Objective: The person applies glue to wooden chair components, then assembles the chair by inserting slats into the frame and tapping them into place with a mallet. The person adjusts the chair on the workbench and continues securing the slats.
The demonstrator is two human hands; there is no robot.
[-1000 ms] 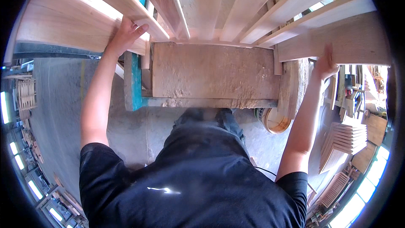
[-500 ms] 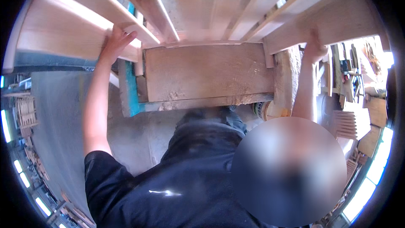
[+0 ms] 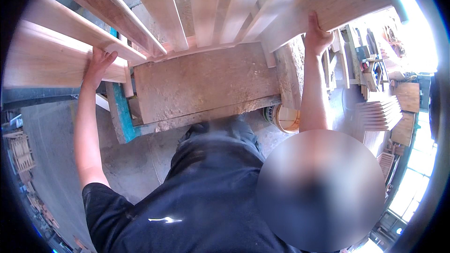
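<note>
Left hand [image 3: 97,68]: thumb spread, holding wooden frame [image 3: 206,9]
Right hand [image 3: 318,36]: curled around frame's edge
Bucket [image 3: 271,114]: looks brown inside

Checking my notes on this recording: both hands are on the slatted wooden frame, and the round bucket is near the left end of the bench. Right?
Not quite: the head view shows the round bucket near the right end of the bench. The left hand and right hand are indeed on the slatted wooden frame.
</note>
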